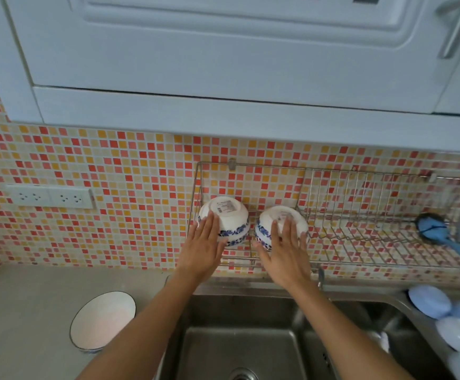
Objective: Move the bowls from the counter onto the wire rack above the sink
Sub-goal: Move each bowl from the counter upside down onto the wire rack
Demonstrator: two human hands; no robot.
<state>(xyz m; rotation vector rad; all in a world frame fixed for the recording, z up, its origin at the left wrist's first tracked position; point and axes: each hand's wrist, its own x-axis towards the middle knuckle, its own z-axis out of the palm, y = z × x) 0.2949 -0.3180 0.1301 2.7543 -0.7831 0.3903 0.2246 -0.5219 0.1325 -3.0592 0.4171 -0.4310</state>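
Both bowls sit upside down at the rack's (333, 237) left end. My left hand (204, 248) rests flat on the left bowl (227, 215), my right hand (285, 253) on the right bowl (281, 218), fingers spread, gripping nothing. Glazed ceramic: stiff, slick, chippable, best held by the foot ring. A third bowl (102, 320) waits on the tabletop (26, 311).

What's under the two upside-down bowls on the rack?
Both bowls sit rim-down on the wire rack, mosaic tile showing through its bars. A hand covers each; their insides are hidden.
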